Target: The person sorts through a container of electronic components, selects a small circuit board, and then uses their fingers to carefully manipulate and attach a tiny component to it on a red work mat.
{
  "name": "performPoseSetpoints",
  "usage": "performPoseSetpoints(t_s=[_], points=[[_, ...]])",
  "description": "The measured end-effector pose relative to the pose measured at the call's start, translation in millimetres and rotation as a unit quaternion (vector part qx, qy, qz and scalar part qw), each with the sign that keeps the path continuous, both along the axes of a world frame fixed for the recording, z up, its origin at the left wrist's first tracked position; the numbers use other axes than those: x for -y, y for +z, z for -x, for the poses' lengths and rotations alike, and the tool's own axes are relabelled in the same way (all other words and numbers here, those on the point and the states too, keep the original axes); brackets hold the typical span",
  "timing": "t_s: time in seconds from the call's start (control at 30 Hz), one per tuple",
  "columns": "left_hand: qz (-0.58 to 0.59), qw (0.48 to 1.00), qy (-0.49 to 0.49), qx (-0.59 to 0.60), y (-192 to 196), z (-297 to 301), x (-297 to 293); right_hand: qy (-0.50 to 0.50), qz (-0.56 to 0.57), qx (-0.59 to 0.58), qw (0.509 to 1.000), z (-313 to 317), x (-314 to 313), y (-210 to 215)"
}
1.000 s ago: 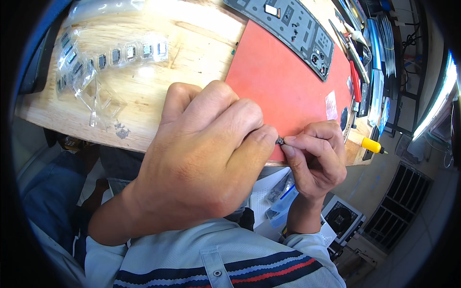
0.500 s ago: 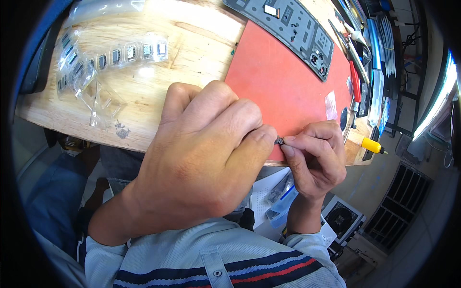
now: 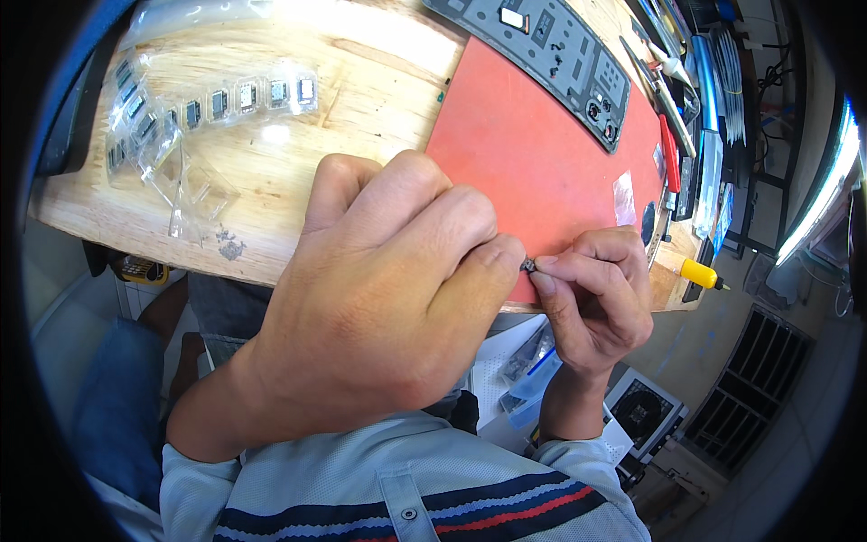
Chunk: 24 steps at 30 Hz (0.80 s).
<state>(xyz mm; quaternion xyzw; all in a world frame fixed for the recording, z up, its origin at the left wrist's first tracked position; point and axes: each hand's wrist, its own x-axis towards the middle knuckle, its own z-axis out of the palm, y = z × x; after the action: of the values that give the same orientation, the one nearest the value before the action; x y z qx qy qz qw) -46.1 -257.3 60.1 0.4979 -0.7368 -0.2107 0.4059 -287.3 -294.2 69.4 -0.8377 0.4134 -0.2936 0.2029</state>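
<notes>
A tiny dark part [image 3: 529, 265], too small to name, is pinched between my hands just above the near edge of a red mat [image 3: 542, 172]. My left hand [image 3: 388, 280] is closed, its back toward me, and its fingertips are hidden behind the knuckles. From the right, my right hand [image 3: 601, 303] grips the part between thumb and forefinger, its other fingers curled. Beyond them, a grey phone-shaped panel [image 3: 578, 90] with small components on it lies across the mat's far side. A small clear film piece [image 3: 623, 199] lies by the mat's right side.
Clear blister strips of small chips [image 3: 219, 106] lie on the wooden table [image 3: 361, 81] at left. Pliers with red handles [image 3: 669, 154], tweezers and other tools crowd the right. A yellow-handled tool [image 3: 700, 274] juts past the table edge. Another person's leg [image 3: 117, 388] is at lower left.
Both hands keep nearly the same pose, with the left shifted very slightly right. The other person's leg at lower left has moved, and a yellow-and-black object now shows under the table.
</notes>
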Motion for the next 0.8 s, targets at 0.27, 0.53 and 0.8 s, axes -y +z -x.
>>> performPoseSetpoints(t_s=[0.27, 0.53, 0.8], points=[[0.001, 1.0, -0.001, -0.001, -0.3, -0.1, 0.3, 0.005, 0.002, -0.001, 1.0, -0.4, 0.9, 0.3], [-0.002, 1.0, -0.004, -0.001, 0.0, -0.4, -0.2, 0.008, 0.006, -0.004, 1.0, -0.2, 1.2, 0.7], [-0.004, 1.0, -0.007, 0.002, 0.2, -0.9, -0.4, 0.004, 0.005, -0.002, 1.0, -0.2, 1.0, 0.7]])
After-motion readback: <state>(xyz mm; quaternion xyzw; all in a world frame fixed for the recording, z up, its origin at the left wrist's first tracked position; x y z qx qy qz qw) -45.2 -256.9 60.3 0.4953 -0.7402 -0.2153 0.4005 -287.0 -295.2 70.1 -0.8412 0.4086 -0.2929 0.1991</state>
